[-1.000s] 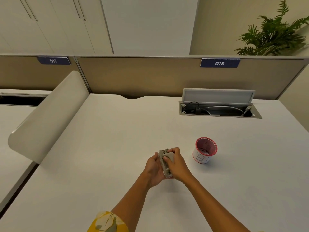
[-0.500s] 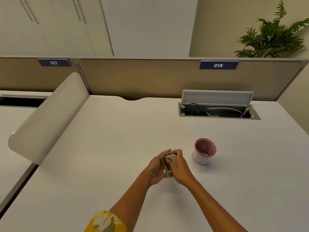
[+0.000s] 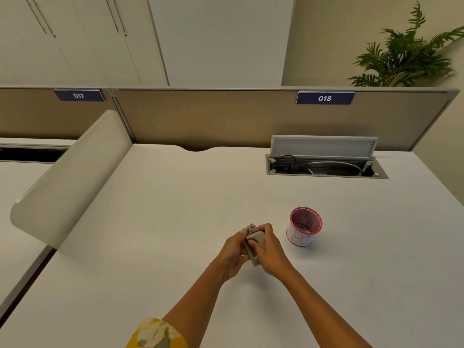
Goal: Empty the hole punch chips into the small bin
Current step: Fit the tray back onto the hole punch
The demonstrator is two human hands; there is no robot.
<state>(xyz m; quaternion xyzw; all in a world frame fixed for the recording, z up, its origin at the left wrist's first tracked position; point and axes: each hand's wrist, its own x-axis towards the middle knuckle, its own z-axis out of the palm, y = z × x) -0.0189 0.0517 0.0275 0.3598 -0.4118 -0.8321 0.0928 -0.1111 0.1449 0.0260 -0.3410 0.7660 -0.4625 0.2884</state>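
Grey hole punch (image 3: 254, 244) sits clamped between left hand (image 3: 234, 252) and right hand (image 3: 270, 254) fingers.

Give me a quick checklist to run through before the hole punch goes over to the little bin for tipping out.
1. Hole punch held firmly: ok, the left hand and right hand both grip it above the desk.
2. Small bin upright with its mouth open: ok.
3. Room left in the bin: ok, only a few bits lie at the bottom.
4. Path from punch to bin clear: ok, bare desk between them.
5. Punch over the bin: not ok, it is to the bin's left.
6. Chip tray open: cannot tell, the hands cover it.
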